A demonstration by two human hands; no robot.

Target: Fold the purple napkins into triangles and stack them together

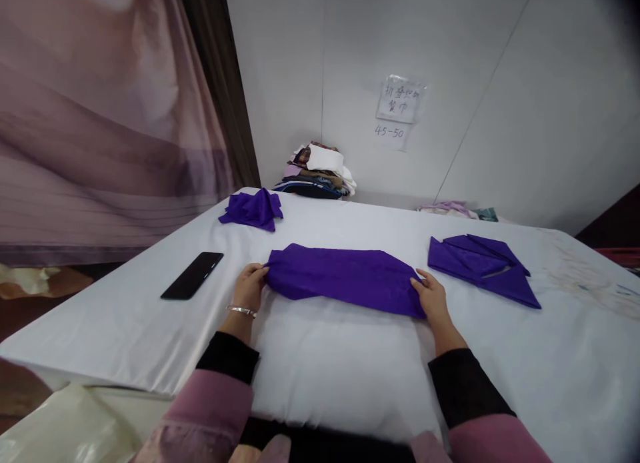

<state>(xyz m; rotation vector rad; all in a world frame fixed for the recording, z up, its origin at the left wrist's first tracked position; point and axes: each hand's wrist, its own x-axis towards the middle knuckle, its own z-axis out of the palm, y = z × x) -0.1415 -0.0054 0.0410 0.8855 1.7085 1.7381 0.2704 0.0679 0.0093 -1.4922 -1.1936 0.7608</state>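
Note:
A purple cloth napkin (345, 276), folded into a wide band, stretches between my two hands over the middle of the white-covered table (340, 369). My left hand (250, 286), with a silver bracelet at the wrist, pinches the napkin's left end. At the opposite end my right hand (431, 295) grips the edge between thumb and fingers. The band looks slightly slack along its lower side. To the right lies a stack of folded purple napkins (475, 259) with pointed corners. A crumpled purple cloth (254, 208) rests at the far left.
A black phone (193, 276) lies left of my left hand. Piled clothes (317, 169) stand beyond the table's back edge, with more cloth (453, 211) farther right. A pink curtain (100, 116) hangs at left; paper signs (400, 103) are on the wall.

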